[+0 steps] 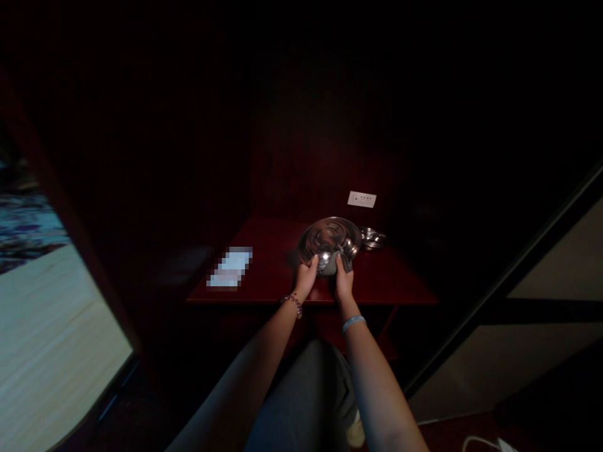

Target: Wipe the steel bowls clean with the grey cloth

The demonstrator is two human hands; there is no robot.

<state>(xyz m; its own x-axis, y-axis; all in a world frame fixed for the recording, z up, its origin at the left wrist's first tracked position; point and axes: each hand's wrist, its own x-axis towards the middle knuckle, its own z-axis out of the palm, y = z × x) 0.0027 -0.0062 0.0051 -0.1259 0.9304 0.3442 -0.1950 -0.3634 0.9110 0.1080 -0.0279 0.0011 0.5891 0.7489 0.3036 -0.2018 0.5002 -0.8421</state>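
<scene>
A shiny round metal bowl (328, 235) is held tilted above the dark red shelf, its inside facing me. My left hand (306, 277) grips its lower left rim, thumb on the inner side. On the lower right, my right hand (344, 275) holds the rim together with a grey cloth (327, 265), which lies against the bowl between the hands. The fingers behind the bowl are hidden. Just right of and behind it, another piece of round metal ware (373, 238) rests on the shelf.
The red shelf (268, 276) carries a blurred-out pale flat item (230, 267) at its left. A white socket plate (362, 199) is on the back wall. A light wood surface (56, 351) stands at far left, and a pale cable (478, 439) lies at bottom right.
</scene>
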